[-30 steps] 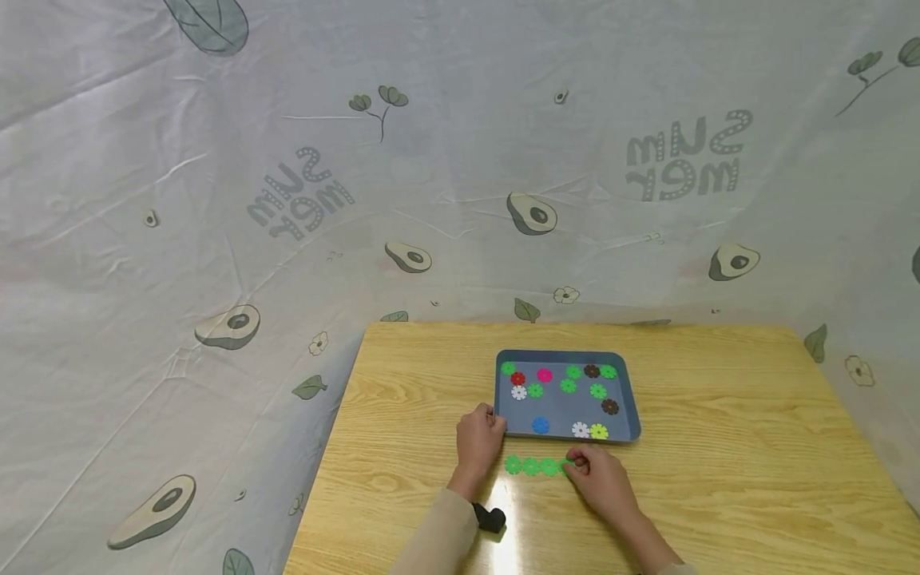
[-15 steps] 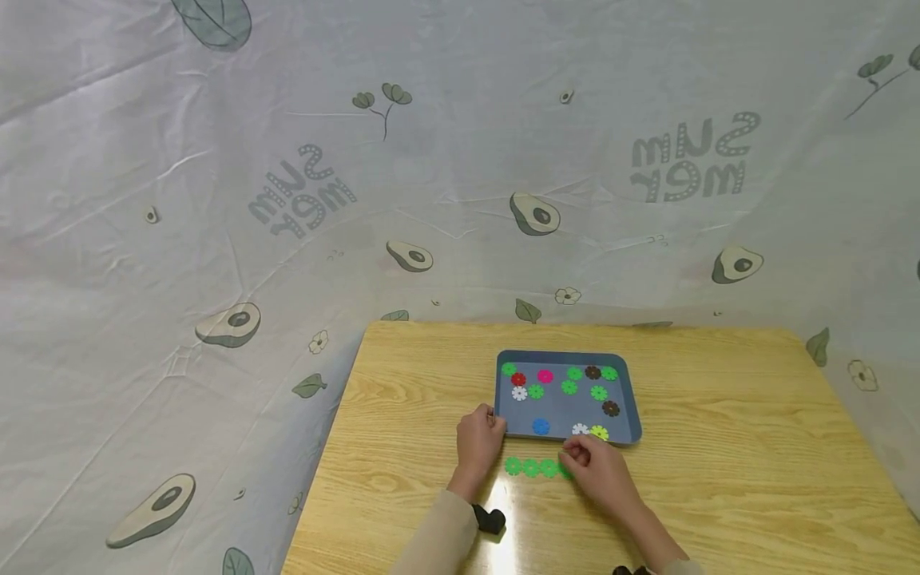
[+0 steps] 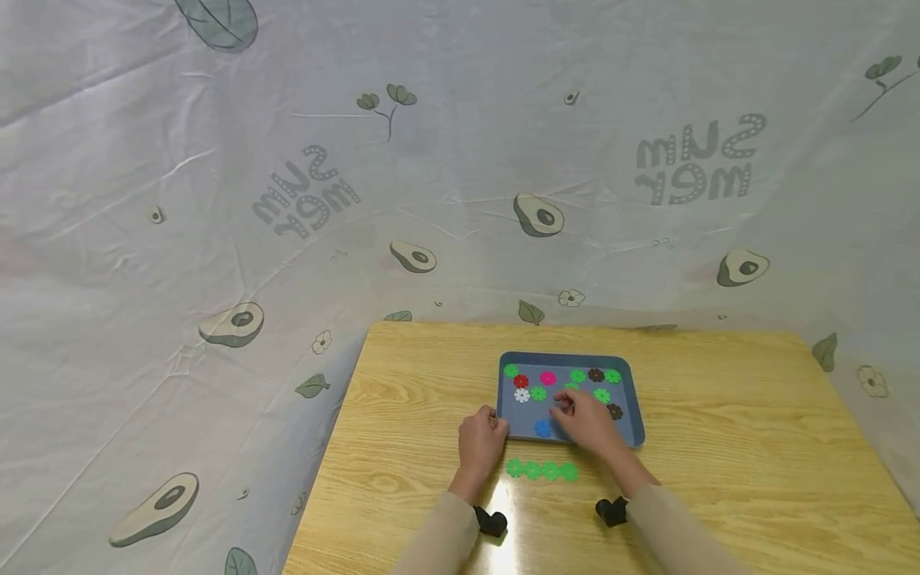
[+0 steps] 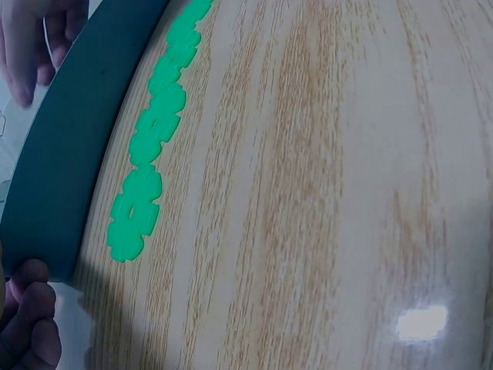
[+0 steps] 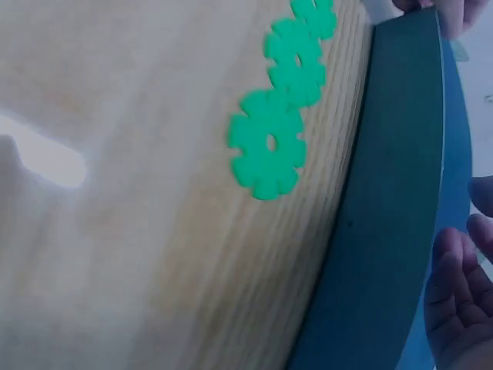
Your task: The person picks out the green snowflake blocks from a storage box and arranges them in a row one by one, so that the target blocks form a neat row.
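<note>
Your right hand (image 3: 589, 423) has left the green discs (image 3: 549, 473), fingers parted, the tray (image 3: 561, 359) beneath; keep your left hand (image 3: 481, 441) gripping it steadily

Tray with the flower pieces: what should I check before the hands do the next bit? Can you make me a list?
1. Left hand holding the tray: ok, it grips the near left corner.
2. Green row in a line on the table: ok, four pieces.
3. Row pieces locked together: cannot tell.
4. Right hand free: ok, no piece shows between its fingertips.
5. More green pieces in the tray: ok, several.
6. Whole tray visible: not ok, the right hand covers part.
</note>
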A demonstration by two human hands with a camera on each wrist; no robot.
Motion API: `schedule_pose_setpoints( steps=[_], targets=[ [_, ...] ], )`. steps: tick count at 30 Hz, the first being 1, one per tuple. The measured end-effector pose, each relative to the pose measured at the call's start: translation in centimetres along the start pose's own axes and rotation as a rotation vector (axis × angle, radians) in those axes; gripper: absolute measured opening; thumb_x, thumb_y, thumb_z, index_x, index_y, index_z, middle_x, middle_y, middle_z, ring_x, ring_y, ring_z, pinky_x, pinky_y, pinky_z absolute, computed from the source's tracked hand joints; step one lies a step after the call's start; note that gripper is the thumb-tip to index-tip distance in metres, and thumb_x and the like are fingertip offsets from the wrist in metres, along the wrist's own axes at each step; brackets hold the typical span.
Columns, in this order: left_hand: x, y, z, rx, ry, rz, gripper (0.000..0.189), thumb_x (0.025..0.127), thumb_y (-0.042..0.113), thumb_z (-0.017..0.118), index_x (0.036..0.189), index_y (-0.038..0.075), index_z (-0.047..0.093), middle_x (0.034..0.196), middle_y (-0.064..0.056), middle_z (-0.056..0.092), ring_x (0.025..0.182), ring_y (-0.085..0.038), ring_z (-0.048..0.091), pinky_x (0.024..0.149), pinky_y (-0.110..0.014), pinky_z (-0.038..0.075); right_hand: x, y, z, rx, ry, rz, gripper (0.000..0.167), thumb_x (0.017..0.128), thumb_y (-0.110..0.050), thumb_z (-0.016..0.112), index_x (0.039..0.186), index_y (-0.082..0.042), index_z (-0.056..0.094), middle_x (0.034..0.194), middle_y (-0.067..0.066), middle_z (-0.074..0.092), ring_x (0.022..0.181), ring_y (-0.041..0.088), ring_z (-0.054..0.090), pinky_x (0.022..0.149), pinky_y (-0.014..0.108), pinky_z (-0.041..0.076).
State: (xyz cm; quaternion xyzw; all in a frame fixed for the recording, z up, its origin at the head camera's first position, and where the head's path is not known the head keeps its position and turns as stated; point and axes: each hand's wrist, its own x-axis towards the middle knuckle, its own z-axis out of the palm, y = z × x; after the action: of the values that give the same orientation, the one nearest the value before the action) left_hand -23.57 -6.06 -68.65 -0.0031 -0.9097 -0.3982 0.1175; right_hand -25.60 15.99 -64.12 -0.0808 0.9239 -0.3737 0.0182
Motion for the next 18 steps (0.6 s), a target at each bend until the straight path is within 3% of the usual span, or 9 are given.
schedule_pose_setpoints(
  steps=[9,15,18],
  targets=[
    [0.1,-0.6,0.3,0.024,0.031,0.019,0.007,0.084,0.009,0.068,0.088,0.005,0.071,0.057,0.011,0.047,0.051,-0.005,0.041,0.051,-0.025,0.043,3.3,0.7,1.7,-0.179,-0.097,-0.012,0.046,0.096,-0.02,0.073,0.134,0.002,0.062,0.085,0.005,0.059,0.073,0.022,0.053,0.069,0.045,0.046],
    [0.1,-0.5,0.2,0.015,0.012,-0.001,0.007,0.084,0.01,0.069,0.089,0.006,0.072,0.057,0.013,0.047,0.051,-0.004,0.042,0.05,-0.024,0.042,3.7,0.9,2.5,-0.236,-0.07,0.006,0.046,0.095,-0.023,0.075,0.131,0.002,0.064,0.112,0.021,0.068,0.103,0.04,0.065,0.087,0.057,0.051],
    [0.2,-0.7,0.2,0.015,0.0,-0.016,0.006,0.085,0.011,0.068,0.089,0.007,0.072,0.057,0.013,0.047,0.05,-0.003,0.042,0.05,-0.023,0.04,3.9,0.7,2.6,-0.234,-0.071,0.018,0.041,0.095,-0.024,0.075,0.127,0.0,0.067,0.118,0.023,0.067,0.109,0.044,0.064,0.088,0.059,0.051]
  ],
)
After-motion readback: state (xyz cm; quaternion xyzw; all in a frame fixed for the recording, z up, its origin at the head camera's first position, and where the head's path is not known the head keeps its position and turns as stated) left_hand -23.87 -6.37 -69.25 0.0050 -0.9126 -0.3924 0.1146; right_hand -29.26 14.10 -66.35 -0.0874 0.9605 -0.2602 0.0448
